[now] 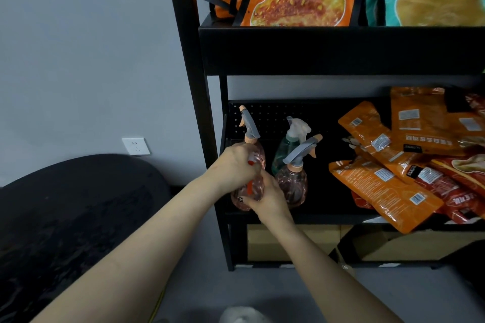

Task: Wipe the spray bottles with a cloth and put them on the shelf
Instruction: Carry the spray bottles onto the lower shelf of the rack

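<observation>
Spray bottle (258, 157) (pink, grey trigger head) sits at the left end of the shelf (301, 217), near its front edge. Left hand (236, 165) wraps the upper body; right hand (267, 196) curls round the lower body. Set the base flat, clear of the second pink bottle (292, 186) just to the right, with the green bottle (284, 149) farther back. Release only once the bottle stands upright.
</observation>
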Action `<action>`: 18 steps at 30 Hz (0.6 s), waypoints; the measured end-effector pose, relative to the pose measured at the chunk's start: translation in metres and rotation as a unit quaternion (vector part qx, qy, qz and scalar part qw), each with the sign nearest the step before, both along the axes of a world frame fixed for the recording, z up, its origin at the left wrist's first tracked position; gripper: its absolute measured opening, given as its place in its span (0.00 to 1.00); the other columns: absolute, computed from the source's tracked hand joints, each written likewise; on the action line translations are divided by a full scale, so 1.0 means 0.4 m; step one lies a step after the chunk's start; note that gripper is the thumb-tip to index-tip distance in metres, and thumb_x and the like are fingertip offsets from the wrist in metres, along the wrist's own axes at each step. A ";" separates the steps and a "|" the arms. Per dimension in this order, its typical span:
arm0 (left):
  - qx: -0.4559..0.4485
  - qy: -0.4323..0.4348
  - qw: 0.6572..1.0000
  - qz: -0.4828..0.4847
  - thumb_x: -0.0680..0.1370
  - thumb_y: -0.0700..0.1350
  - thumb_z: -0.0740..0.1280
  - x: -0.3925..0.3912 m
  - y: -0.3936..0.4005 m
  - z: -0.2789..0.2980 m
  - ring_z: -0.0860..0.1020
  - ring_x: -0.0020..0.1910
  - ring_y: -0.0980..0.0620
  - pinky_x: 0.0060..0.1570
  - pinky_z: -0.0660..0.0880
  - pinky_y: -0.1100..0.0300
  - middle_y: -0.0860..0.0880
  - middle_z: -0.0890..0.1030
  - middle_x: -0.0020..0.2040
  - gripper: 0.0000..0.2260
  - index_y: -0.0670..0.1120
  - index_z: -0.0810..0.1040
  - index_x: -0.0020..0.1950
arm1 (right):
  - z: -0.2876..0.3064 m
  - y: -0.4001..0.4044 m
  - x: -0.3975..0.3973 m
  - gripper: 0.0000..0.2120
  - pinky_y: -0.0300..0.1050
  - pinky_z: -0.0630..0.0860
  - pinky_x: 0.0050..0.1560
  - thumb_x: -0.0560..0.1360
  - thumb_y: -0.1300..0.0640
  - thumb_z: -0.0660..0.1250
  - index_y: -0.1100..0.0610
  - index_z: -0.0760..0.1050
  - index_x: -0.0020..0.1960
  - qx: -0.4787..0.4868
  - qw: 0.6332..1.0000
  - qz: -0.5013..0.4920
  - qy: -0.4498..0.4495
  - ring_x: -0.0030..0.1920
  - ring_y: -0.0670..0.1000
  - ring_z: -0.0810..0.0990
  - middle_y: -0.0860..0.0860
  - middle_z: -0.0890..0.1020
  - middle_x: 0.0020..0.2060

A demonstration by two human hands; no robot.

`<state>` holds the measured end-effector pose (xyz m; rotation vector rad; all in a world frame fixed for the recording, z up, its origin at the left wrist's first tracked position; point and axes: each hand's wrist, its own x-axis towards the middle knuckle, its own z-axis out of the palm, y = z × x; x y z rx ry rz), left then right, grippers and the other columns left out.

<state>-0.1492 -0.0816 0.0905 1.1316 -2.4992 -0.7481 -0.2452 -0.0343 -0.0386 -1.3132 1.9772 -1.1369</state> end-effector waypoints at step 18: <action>-0.042 -0.014 0.999 -0.017 0.77 0.45 0.66 0.006 0.010 -0.015 0.65 0.70 0.49 0.62 0.60 0.68 0.45 0.65 0.73 0.26 0.43 0.63 0.73 | 0.000 0.029 -0.004 0.35 0.29 0.67 0.54 0.71 0.55 0.73 0.51 0.60 0.73 -0.033 0.999 0.002 0.010 0.60 0.42 0.70 0.45 0.68 0.66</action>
